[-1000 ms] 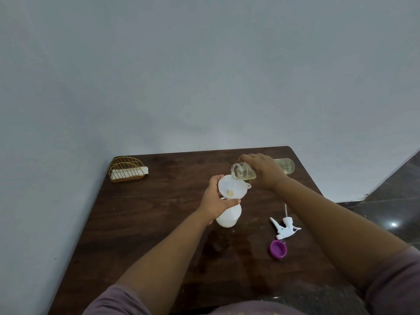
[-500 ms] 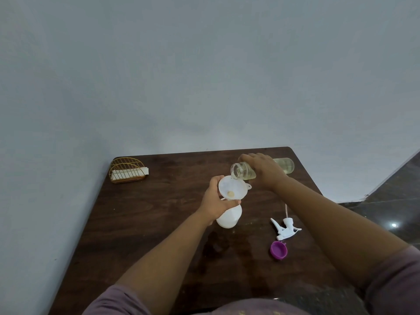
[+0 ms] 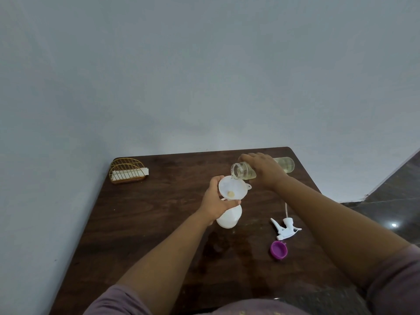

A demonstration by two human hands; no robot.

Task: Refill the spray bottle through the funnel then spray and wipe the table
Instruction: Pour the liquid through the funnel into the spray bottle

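Plain grey wall [image 3: 204,76] behind; dark wood table [image 3: 159,223] below, dark glossy floor [image 3: 397,201] to the right. On the table, near its middle, white spray bottle [image 3: 228,218], upright, with white funnel [image 3: 233,187] seated in its neck. A small yellowish pool at the funnel's bottom. Left hand [image 3: 216,202] wrapped around the bottle's neck just under the funnel, fingers and thumb curled about it. Right hand [image 3: 263,169] gripping a clear jar [image 3: 244,171] from above, fingers curled round its body, jar tipped nearly level with its open mouth at the funnel's far rim. Pale yellow liquid inside, a thin stream at the mouth entering the funnel. Jar's base end visible beyond the hand, over the table's far right corner. Right of the bottle, apart from it, white trigger head [image 3: 285,228] lying on its side, its thin tube pointing away. Just in front of that, purple cap [image 3: 279,249], open side up. At the far left corner, gold wire rack [image 3: 127,170] holding white napkins [image 3: 130,174]. Mauve sleeves [image 3: 395,280] at the lower edge.
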